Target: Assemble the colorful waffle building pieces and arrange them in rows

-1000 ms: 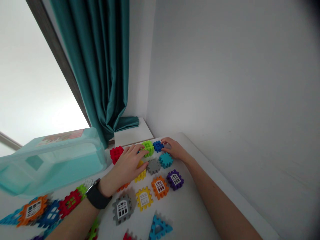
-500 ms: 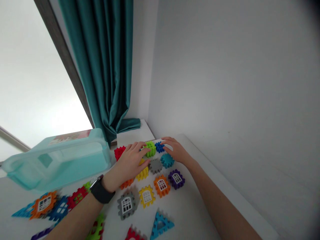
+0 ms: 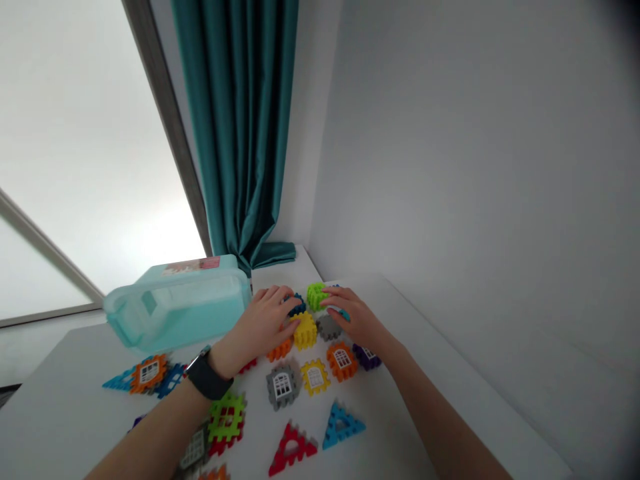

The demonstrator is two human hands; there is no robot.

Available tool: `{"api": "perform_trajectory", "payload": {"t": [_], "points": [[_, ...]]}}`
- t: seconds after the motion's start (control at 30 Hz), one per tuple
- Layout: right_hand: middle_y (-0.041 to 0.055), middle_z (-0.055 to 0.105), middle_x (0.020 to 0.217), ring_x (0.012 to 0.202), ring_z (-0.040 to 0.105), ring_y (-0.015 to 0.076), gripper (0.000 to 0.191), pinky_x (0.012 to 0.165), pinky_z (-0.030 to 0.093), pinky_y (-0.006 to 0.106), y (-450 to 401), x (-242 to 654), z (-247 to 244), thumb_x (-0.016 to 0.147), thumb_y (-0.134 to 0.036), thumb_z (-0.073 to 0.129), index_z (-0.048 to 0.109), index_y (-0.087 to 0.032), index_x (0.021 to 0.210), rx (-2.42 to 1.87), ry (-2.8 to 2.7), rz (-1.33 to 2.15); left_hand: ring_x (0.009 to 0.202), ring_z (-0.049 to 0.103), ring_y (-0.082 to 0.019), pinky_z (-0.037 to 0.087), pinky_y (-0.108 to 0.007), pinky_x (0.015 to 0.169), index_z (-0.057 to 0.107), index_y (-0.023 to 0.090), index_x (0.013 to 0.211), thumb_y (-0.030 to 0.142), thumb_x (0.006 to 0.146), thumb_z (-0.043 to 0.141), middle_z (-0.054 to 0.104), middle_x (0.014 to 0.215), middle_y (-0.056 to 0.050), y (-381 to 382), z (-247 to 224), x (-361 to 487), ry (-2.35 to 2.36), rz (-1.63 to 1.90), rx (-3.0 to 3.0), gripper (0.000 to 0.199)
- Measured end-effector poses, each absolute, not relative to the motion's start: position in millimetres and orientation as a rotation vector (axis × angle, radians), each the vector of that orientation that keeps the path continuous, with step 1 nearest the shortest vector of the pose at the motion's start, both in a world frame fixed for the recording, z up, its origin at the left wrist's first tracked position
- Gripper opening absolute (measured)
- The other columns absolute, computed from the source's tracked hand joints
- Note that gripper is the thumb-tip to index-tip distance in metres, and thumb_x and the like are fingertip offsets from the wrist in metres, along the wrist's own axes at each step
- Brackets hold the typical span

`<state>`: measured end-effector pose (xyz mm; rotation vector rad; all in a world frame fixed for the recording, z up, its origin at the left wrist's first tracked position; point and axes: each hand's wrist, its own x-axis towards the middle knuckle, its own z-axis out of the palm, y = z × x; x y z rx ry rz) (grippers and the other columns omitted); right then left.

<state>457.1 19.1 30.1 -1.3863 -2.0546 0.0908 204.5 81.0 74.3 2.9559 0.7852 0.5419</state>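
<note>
My left hand (image 3: 265,328) hovers with fingers apart beside a dark blue notched block (image 3: 299,305) and a stack of yellow blocks (image 3: 305,331). Its thumb tip overlaps the yellow stack; I cannot tell if they touch. My right hand (image 3: 361,321), fingers curved and parted, reaches in from the right. Its fingertips are close to a lime green stack (image 3: 315,296), and it partly covers a teal block (image 3: 344,313) and a grey block (image 3: 329,327). Nothing shows held in either hand. Under the left palm, orange blocks (image 3: 280,350) are partly hidden.
Nearer me lie window blocks in grey (image 3: 283,385), yellow (image 3: 315,377), orange (image 3: 343,360) and purple (image 3: 367,356). Red (image 3: 292,449) and blue (image 3: 342,424) triangles sit in front. A translucent turquoise bin (image 3: 185,317) lies on its side at left. Wall (image 3: 450,200) bounds the right.
The view has swung left, so the table things sit farther right in it. My right hand has moved left across the blocks, from the blue one toward the green stack. Both hands stay open.
</note>
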Motion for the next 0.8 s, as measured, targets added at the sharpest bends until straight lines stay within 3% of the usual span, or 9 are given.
{"api": "perform_trajectory", "payload": {"t": [0.3,0.57,0.8], "points": [[0.0099,0.064,0.131,0.124,0.057,0.0255,0.024,0.11,0.043,0.05,12,399,44,0.096,-0.018,0.052,0.068,-0.023,0.112,-1.343,-2.14,0.114,0.11,0.058,-0.027,0.044,-0.041,0.093,0.061,0.023,0.119,0.026,0.093,0.058,0.063,0.119,-0.008,67,64,139,0.868,0.489,2.909,0.026],[0.0082,0.071,0.113,0.109,0.061,0.0241,0.023,0.101,0.045,0.046,25,347,50,0.097,-0.018,0.052,0.067,-0.021,0.115,-1.216,-2.293,0.192,0.103,0.061,-0.025,0.044,-0.038,0.088,0.064,0.023,0.115,0.025,0.092,0.06,0.066,0.11,-0.006,66,37,76,0.983,0.365,2.857,0.023],[0.0081,0.071,0.113,0.11,0.061,0.0247,0.022,0.102,0.044,0.047,35,322,48,0.096,-0.019,0.054,0.067,-0.021,0.113,-1.208,-2.368,0.22,0.102,0.061,-0.026,0.042,-0.04,0.088,0.064,0.023,0.108,0.027,0.091,0.063,0.066,0.106,-0.006,63,25,73,1.051,0.295,2.869,0.017]]}}
